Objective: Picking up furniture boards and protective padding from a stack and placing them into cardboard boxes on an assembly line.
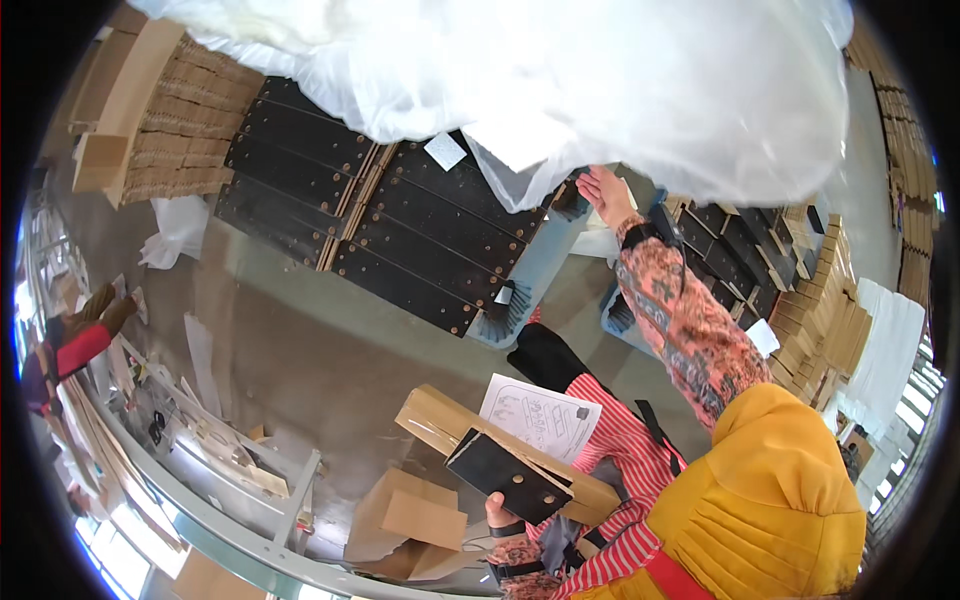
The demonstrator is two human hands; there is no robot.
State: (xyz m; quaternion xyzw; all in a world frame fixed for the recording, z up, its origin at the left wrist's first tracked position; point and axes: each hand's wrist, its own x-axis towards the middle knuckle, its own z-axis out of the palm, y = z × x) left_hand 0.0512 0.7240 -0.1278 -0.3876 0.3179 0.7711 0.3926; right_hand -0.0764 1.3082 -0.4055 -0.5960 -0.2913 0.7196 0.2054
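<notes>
My left hand (498, 513) grips a stack of items at its lower edge. On top is a short black panel (508, 474) with brown round spots, and under it lies a long cardboard box (430, 415). Beyond the box a printed instruction sheet (540, 415) sticks out. Stretched far forward, my right hand (604, 196) has its fingers extended beside a cluster of dark thin pieces (569, 200) in a blue tray (555, 255), close to the edge of a big clear plastic bag (680, 90). I see nothing held in it, though the fingertips are partly hard to make out.
Long black panels (430, 240) lie in stacks beyond the tray. Flattened cardboard (190, 110) is piled at far left, more cartons (825, 300) at right. An open cardboard box (420, 515) stands near a metal rail (250, 560). Another person's red sleeve (85, 350) shows at left.
</notes>
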